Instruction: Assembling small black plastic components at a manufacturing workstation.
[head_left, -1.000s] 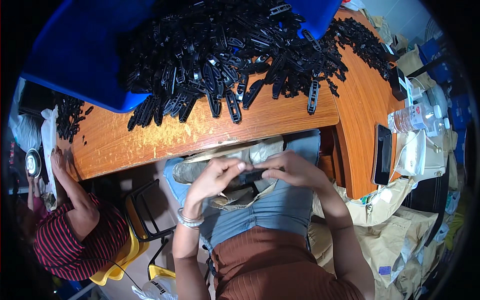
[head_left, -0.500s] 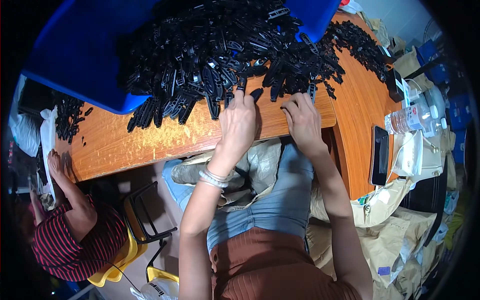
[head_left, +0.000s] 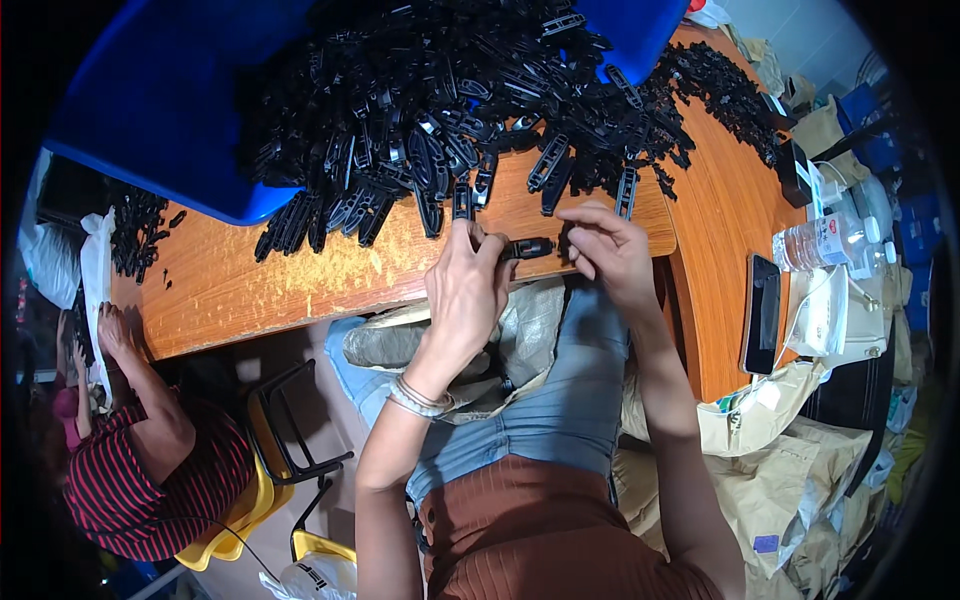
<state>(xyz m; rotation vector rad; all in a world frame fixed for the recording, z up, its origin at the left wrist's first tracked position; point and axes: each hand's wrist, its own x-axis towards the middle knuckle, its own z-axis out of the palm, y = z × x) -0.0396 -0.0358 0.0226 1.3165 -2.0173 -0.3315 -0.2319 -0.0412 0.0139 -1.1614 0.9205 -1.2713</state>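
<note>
Pinching a small black plastic clip piece (head_left: 527,247) at its left end is the left hand (head_left: 468,285), so that grip is closed on it, thumb and fingers wrapped around the near end. That piece is lying roughly sideways, long axis running left to right, hanging just over the front edge of the wooden bench (head_left: 330,275).

Right hand (head_left: 608,250) is sitting just to the right of the piece's free end, fingers curled and loosely half open. I can't tell whether it's got a tiny part tucked in there or nothing at all. So the piece is sticking out from the left grip straight toward the right hand, and the 2 hands are almost touching, the right-hand fingertips being closest to the free end.

Further back on the bench there's a big heap of the same black clips (head_left: 470,110), spilling out of a blue bin (head_left: 150,110) that's tipped toward the person. A few loose ones are lying right by the hands.

Off to the right: a dark phone (head_left: 763,312), a water bottle (head_left: 822,243). Another person in a striped shirt (head_left: 150,480) is sitting to the left with their own little pile of clips.
</note>
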